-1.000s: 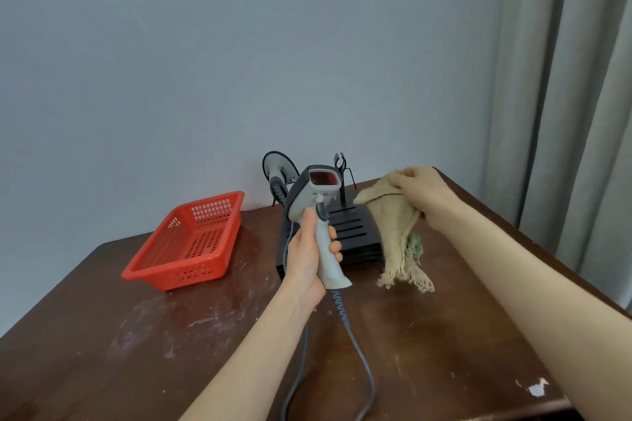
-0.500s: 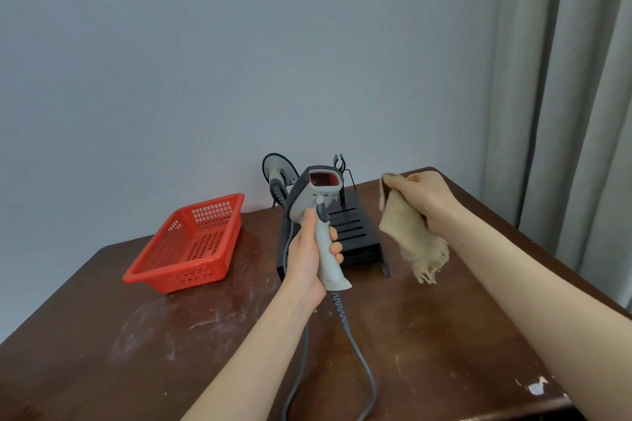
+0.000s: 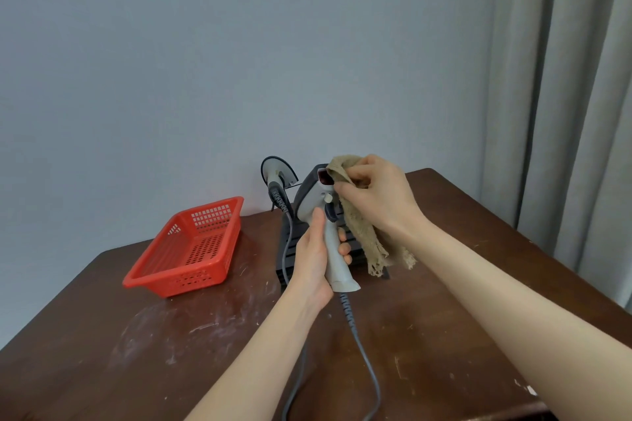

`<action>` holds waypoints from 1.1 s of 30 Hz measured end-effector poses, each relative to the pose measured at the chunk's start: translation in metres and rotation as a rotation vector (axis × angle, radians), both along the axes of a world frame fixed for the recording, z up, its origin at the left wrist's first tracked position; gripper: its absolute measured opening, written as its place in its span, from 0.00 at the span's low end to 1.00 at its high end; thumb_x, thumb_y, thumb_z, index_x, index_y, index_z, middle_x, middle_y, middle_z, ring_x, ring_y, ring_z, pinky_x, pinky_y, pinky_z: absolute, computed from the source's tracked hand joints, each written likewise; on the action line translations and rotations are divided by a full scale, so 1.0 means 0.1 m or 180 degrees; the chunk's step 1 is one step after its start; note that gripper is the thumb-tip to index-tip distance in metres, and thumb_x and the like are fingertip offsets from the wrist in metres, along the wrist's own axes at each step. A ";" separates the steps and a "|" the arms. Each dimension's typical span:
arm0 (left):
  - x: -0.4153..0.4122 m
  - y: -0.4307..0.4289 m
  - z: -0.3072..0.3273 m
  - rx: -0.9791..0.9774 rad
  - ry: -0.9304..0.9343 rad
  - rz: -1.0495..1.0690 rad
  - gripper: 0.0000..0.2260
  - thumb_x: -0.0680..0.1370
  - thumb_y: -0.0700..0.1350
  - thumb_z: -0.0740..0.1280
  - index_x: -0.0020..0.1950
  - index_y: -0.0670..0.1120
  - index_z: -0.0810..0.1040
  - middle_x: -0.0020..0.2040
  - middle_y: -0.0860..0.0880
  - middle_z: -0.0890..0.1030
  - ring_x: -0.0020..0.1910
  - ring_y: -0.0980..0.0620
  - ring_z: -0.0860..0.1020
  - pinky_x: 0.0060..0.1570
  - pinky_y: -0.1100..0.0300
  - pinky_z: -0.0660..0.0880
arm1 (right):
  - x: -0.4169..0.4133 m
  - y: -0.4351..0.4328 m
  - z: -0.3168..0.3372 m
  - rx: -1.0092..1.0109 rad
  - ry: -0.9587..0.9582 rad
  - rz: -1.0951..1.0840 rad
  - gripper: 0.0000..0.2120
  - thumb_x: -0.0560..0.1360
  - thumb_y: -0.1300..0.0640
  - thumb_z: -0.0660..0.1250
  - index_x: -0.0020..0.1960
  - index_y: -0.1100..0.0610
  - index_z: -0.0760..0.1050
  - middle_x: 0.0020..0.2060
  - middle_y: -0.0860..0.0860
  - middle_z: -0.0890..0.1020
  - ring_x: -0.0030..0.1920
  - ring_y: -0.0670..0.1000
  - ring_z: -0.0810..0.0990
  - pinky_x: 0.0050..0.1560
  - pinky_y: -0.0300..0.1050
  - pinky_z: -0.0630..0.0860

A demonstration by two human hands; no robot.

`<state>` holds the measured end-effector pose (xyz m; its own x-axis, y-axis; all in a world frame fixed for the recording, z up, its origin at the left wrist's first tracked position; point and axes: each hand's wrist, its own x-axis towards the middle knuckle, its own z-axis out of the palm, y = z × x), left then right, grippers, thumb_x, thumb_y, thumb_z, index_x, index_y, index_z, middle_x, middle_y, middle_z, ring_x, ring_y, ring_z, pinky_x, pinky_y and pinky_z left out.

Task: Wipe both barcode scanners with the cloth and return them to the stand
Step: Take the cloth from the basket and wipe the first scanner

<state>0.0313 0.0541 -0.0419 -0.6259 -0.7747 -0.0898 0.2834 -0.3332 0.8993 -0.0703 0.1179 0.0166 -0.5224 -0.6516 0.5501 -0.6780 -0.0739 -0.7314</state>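
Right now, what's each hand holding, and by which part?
Left hand grips the scanner by its handle. Right hand pinches the cloth near its top, pressed against the scanner's head.

The stand (image 3: 298,232) is mostly hidden from me.
My left hand (image 3: 313,263), the held scanner (image 3: 316,202) and the cloth (image 3: 367,243) cover it; cables (image 3: 371,369) run off the bottom edge.

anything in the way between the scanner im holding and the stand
Nothing solid: past the held scanner, only the cloth in the right hand drapes before the stand. The other scanner sits at its back left.
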 end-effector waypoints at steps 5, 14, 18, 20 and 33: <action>0.01 0.00 0.01 0.0025 0.0044 -0.0045 0.18 0.75 0.59 0.64 0.46 0.44 0.75 0.29 0.49 0.73 0.22 0.55 0.69 0.21 0.63 0.68 | 0.04 0.03 0.08 -0.0131 -0.0211 0.0587 0.04 0.70 0.55 0.72 0.36 0.51 0.81 0.38 0.43 0.74 0.38 0.42 0.72 0.43 0.44 0.71; 0.03 0.00 0.04 -0.0100 -0.0020 -0.0012 0.17 0.76 0.58 0.63 0.47 0.43 0.74 0.29 0.49 0.73 0.22 0.55 0.69 0.21 0.63 0.68 | -0.09 0.05 0.08 -0.0125 0.0316 0.0720 0.06 0.67 0.55 0.76 0.38 0.53 0.79 0.38 0.44 0.76 0.36 0.43 0.73 0.42 0.43 0.71; 0.03 -0.01 0.00 -0.0152 -0.0109 0.0042 0.18 0.76 0.58 0.64 0.49 0.42 0.74 0.29 0.49 0.73 0.22 0.55 0.68 0.21 0.63 0.68 | -0.13 0.06 0.13 0.0045 0.0984 0.0629 0.06 0.69 0.58 0.72 0.37 0.56 0.76 0.35 0.44 0.74 0.35 0.45 0.72 0.38 0.44 0.71; 0.04 0.01 0.00 -0.0170 -0.0171 0.0068 0.18 0.76 0.58 0.64 0.48 0.42 0.73 0.29 0.50 0.73 0.22 0.55 0.68 0.21 0.63 0.68 | -0.16 0.07 0.15 0.0157 0.1234 0.0563 0.01 0.69 0.60 0.69 0.39 0.58 0.78 0.37 0.46 0.76 0.37 0.49 0.74 0.39 0.49 0.73; 0.04 0.02 0.05 -0.0193 -0.0188 0.0096 0.18 0.76 0.58 0.64 0.47 0.42 0.73 0.29 0.49 0.74 0.22 0.54 0.69 0.22 0.62 0.69 | -0.13 0.06 0.15 0.0104 0.0854 0.0431 0.06 0.67 0.61 0.64 0.36 0.51 0.72 0.32 0.49 0.74 0.36 0.52 0.73 0.36 0.48 0.70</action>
